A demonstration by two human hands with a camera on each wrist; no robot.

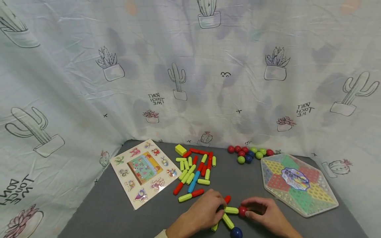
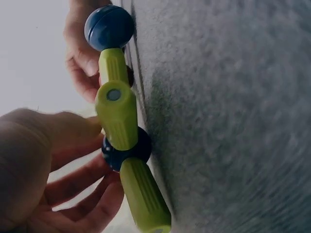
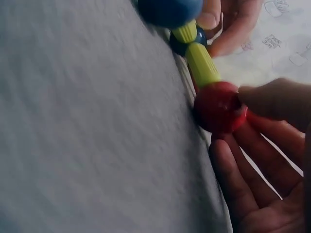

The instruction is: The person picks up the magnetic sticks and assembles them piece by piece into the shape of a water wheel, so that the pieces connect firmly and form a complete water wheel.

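My left hand [image 1: 205, 210] grips a dark blue ball [image 2: 143, 144], which the head view hides behind the fingers. Yellow-green rods and a red rod [image 1: 227, 199] spread out from this ball like spokes. One yellow-green rod [image 1: 231, 210] runs rightward to a red ball [image 1: 242, 211], pinched at its far end between the thumb and fingers of my right hand [image 1: 269, 213]. Another yellow-green rod [image 1: 228, 221] points toward me and ends in a second blue ball [image 1: 236, 232]. In the left wrist view, a rod end with a round grey tip [image 2: 113, 94] faces the camera.
Loose red, yellow-green and blue rods [image 1: 193, 177] lie behind my left hand, near a yellow block [image 1: 180, 150]. Several coloured balls [image 1: 248, 159] cluster at the back. A wooden picture puzzle board [image 1: 134, 195] lies left, a hexagonal board game [image 1: 322, 208] right. A patterned curtain [image 1: 202, 89] hangs behind the table.
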